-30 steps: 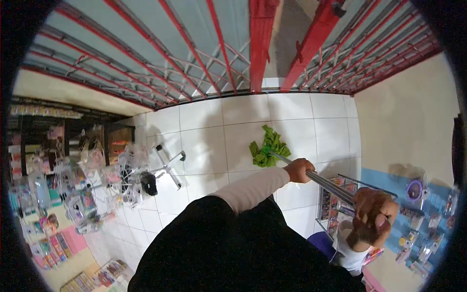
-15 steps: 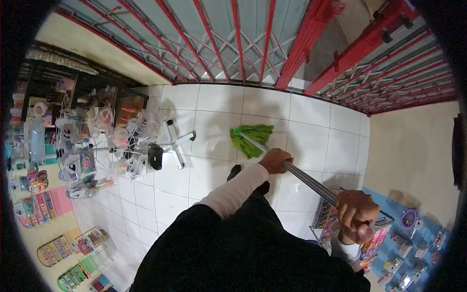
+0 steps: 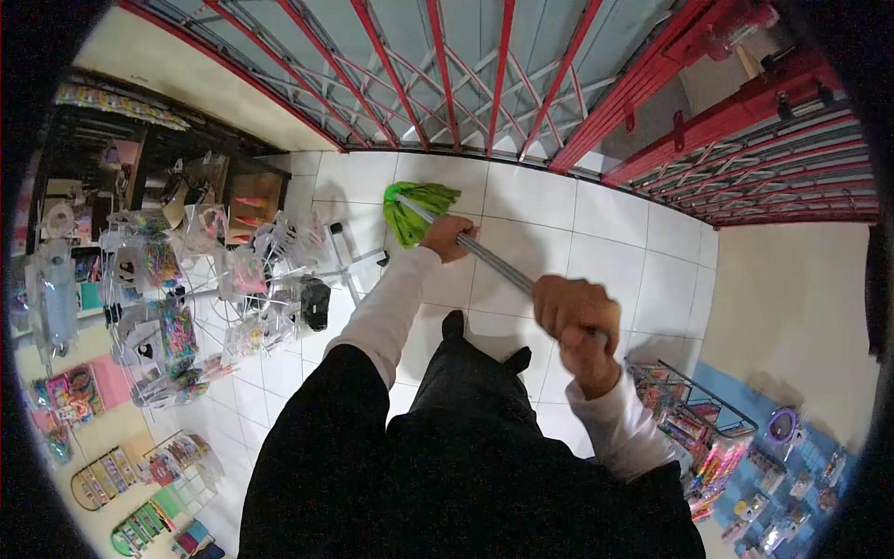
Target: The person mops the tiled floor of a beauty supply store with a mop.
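Mop (image 3: 410, 216) (green, shaggy) splays over glossy white tiles (image 3: 601, 270).

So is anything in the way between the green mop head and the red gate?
Nothing that I can see. Only white floor tiles lie between the green mop head and the red gate. The stand's metal legs are off to the left, not in between.

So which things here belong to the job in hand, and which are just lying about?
In use:
- green mop head
- mop handle, held by left hand and right hand
- tiled floor

Just around:
- red folding gate
- wire rack
- hanging packets
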A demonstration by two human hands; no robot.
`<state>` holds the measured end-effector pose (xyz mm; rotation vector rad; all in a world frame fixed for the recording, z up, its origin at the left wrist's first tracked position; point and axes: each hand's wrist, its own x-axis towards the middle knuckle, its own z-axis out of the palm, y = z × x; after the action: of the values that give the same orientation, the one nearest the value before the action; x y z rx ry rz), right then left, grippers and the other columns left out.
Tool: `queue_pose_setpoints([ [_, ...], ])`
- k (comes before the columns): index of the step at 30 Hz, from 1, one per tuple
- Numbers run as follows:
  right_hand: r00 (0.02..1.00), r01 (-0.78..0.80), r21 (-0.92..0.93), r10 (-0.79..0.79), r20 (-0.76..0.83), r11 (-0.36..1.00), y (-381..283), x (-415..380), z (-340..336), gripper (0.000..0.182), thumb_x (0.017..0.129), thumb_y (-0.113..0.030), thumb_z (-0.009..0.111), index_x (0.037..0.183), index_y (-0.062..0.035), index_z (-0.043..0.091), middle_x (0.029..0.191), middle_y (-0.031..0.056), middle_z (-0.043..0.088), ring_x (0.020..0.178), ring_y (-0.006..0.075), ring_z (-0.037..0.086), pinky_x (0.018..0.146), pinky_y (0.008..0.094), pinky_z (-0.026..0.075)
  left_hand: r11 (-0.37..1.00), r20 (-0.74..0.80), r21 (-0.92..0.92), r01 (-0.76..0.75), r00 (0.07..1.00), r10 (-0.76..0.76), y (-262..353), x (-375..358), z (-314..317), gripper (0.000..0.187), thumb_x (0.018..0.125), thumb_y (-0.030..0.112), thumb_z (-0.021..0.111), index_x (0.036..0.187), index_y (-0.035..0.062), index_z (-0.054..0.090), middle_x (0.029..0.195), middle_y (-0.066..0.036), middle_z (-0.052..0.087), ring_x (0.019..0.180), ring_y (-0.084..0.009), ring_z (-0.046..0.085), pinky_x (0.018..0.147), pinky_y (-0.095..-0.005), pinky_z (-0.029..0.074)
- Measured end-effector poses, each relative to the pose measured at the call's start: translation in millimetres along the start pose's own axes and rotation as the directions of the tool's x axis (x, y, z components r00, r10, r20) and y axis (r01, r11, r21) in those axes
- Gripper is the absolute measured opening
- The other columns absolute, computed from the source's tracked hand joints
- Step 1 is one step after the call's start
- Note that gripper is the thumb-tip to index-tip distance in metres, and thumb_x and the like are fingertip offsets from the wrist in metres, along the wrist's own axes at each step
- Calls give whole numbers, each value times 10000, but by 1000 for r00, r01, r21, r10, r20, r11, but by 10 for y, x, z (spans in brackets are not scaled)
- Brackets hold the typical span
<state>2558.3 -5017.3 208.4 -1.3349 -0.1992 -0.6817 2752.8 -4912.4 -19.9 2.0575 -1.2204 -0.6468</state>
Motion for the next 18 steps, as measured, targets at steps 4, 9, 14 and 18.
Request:
queue_pose_setpoints([
  [4,987,-140,-65,134,-90,988,-275,80,-49,248,701,-106,449,487,-36,344,460,61,385,414,191,386,437,310,315,992,-83,-12,-122,989,120,93,25,108,248,742,208,575,582,40,488,565,-170,496,550,-373,504,527,-438,388],
  [9,960,-230,-178,193,-205,957,-954,71,54,229,584,-139,474,468,-27,311,441,72,345,397,205,356,437,324,287,957,-116,-195,-216,974,196,671,-125,461,235,734,225,579,571,70,512,570,-150,533,565,-355,538,533,-436,428],
  [14,955,-293,-241,271,-123,925,-1566,148,64,229,542,-144,464,421,-46,296,391,49,296,334,204,349,399,319,281,907,-85,-310,-286,958,273,1579,-198,875,348,801,237,563,532,41,463,509,-167,448,481,-352,471,479,-425,362],
  [18,931,-337,-401,364,-9,852,-1766,201,136,176,502,-104,527,451,-37,372,440,86,371,378,268,407,410,364,329,861,-8,-405,-307,943,332,1974,-244,1280,342,796,94,586,511,14,413,473,-145,412,433,-258,457,446,-380,347],
])
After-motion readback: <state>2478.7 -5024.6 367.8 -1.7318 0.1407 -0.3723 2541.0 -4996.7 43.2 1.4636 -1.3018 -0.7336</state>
